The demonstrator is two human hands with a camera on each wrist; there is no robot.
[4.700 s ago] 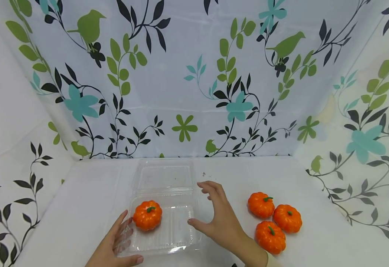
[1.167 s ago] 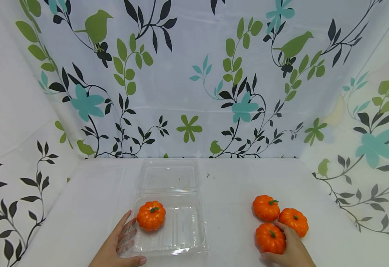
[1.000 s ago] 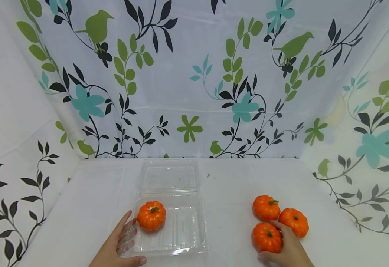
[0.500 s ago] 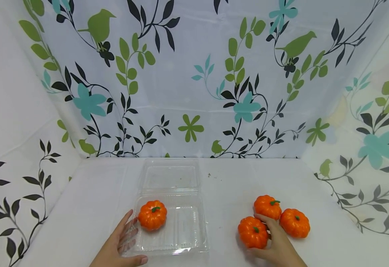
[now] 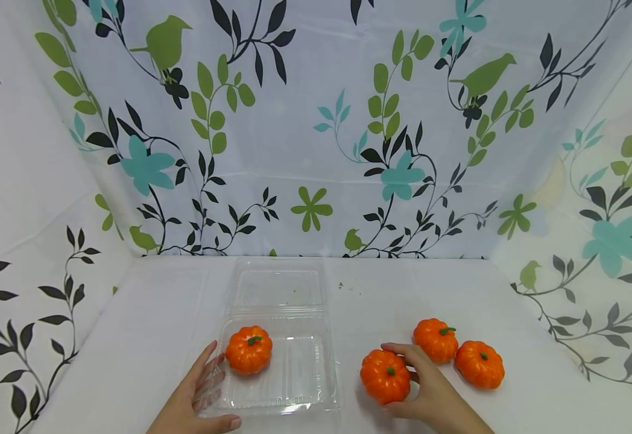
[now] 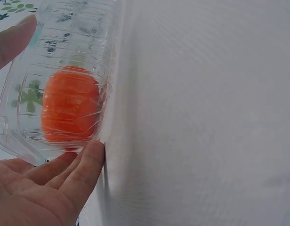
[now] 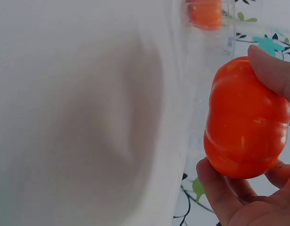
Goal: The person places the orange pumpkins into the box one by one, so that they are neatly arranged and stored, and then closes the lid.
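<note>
My right hand (image 5: 423,390) grips a small orange toy pumpkin (image 5: 385,377) between thumb and fingers, just right of the clear plastic clamshell container (image 5: 294,386). In the right wrist view this pumpkin (image 7: 246,120) hangs above the white table, casting a shadow. The container lies with its lid (image 5: 278,286) folded back, and another pumpkin (image 5: 248,350) sits at the left of its base. My left hand (image 5: 188,404) rests at the container's near left corner, fingers straight along the side wall and thumb spread at the front; the left wrist view shows fingertips (image 6: 94,149) against the wall.
Two more pumpkins, one rear (image 5: 435,340) and one further right (image 5: 480,364), lie side by side on the white tabletop (image 5: 381,289) beyond my right hand. A patterned cloth (image 5: 294,120) with leaves and birds hangs behind the table.
My right hand has taken the nearest pumpkin from the right-hand group and carried it left, towards the container. The left hand stays at the container's corner.
</note>
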